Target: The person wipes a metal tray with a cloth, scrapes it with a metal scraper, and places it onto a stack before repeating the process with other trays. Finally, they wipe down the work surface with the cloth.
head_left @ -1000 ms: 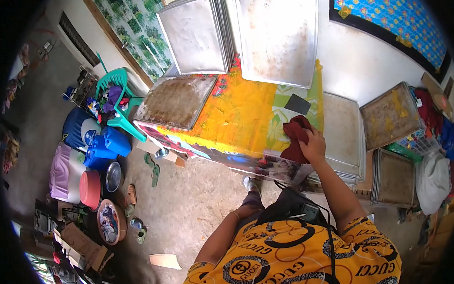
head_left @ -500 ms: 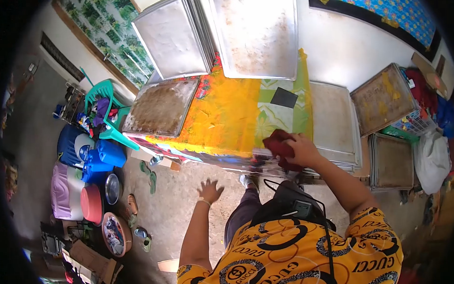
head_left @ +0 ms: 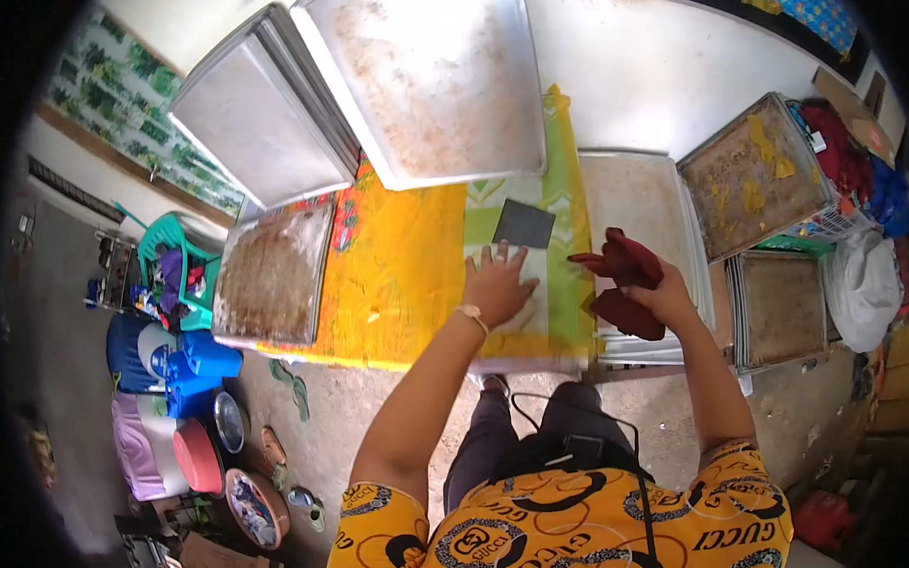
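My left hand (head_left: pixel 499 285) lies with fingers spread on the patterned cloth of the table (head_left: pixel 404 276), just below a dark grey square sheet (head_left: pixel 524 224). In my right hand (head_left: pixel 667 299) is a dark red cloth (head_left: pixel 629 268), bunched and hanging over the right edge of the table beside a stack of pale metal trays (head_left: pixel 637 192). A large stained tray (head_left: pixel 438 84) stands upright at the back of the table. A brown-stained tray (head_left: pixel 274 275) lies flat at the table's left end.
Several trays (head_left: pixel 269 120) lean upright at the back left. On the right are more stained trays (head_left: pixel 757 188) and a white sack (head_left: pixel 863 290). A green chair (head_left: pixel 162 234), blue containers (head_left: pixel 202 363) and basins (head_left: pixel 198 455) stand at the left.
My left hand has come up from beside the table onto its cloth. My right hand has moved right with the red cloth, off the table's front edge. The view has shifted.
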The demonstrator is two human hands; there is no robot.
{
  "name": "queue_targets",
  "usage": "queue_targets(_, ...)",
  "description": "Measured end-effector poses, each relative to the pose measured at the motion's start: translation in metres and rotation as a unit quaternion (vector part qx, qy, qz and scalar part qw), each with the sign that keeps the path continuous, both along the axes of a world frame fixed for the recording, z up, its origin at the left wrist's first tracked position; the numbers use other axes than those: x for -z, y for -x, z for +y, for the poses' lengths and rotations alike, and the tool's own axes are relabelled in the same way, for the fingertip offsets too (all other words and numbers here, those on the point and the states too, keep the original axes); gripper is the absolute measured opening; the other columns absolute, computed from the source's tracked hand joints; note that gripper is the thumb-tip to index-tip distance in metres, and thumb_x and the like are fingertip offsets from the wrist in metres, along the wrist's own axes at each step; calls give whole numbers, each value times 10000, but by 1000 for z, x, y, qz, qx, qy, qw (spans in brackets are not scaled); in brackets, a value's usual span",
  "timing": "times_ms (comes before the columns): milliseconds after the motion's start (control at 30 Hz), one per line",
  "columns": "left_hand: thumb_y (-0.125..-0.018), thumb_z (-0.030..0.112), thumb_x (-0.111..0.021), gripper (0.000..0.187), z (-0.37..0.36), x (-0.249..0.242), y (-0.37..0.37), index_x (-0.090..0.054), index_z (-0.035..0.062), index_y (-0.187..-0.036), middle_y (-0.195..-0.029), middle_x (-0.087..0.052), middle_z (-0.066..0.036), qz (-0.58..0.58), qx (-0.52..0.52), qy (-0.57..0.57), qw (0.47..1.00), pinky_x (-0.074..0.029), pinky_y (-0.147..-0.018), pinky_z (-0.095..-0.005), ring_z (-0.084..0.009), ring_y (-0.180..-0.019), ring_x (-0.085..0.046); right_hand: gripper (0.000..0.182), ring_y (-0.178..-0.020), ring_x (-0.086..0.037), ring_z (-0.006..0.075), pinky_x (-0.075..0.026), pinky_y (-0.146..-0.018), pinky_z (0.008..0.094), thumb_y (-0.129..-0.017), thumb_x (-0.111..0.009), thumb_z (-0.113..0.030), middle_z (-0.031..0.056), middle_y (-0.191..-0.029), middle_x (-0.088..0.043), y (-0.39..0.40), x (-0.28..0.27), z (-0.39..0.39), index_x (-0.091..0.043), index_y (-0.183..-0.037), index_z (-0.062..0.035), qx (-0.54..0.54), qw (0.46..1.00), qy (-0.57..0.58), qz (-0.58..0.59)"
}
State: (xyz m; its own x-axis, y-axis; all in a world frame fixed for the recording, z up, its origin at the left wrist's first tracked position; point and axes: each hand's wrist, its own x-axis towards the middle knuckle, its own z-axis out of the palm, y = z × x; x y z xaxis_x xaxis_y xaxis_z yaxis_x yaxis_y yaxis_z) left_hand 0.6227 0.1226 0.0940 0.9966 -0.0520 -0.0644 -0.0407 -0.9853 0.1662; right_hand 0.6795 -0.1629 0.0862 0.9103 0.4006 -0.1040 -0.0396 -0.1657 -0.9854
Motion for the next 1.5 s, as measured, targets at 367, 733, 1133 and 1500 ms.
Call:
queue_targets(367, -875, 398, -534, 673, 31, 52, -49, -266, 166, -1448, -1513, -209, -141, 23, -83, -67, 994, -121, -1021, -690, -433, -1366, -187, 735, -1228, -451, 318, -360, -1028, 401, -728, -756, -282, 219, -1309, -459, -59, 25, 65, -412, -1326, -25, 21, 992, 58, -106)
queue_targets(733, -897, 340, -449, 671, 1, 68, 19, -207, 48, -1451, -1519, -41, -250, -37, -201, 32, 978, 29, -1048, -640, -450, -1394, -15, 406, -1060, -578, 313, -437, -933, 365, -754, -697, -190, 190, -1101, -616, -112, 202, -112, -604, -1106, -12, 251, 915, 317, 10)
queue_targets(1133, -902, 395, -409, 627, 1, 67, 15, -291, 68, -1424, -1520, -58, -244, -37, -242, 11, 970, 13, -1071, -602, -421, -1404, -20, 628, -1161, -440, 349, -404, -943, 499, -717, -749, -360, 165, -1251, -452, -78, 258, -136, -489, -1246, -140, 443, 772, 403, 213)
queue_targets(1500, -874, 384, -441, 606, -1, 64, 15, -340, 90, -1395, -1526, -89, -214, -4, -255, -7, 967, 1, -1080, -592, -401, -1410, -29, 459, -960, -502, 166, -329, -896, 422, -814, -605, -456, 9, -1045, -582, -70, 262, -109, -542, -1185, -193, 576, 630, -260, 451)
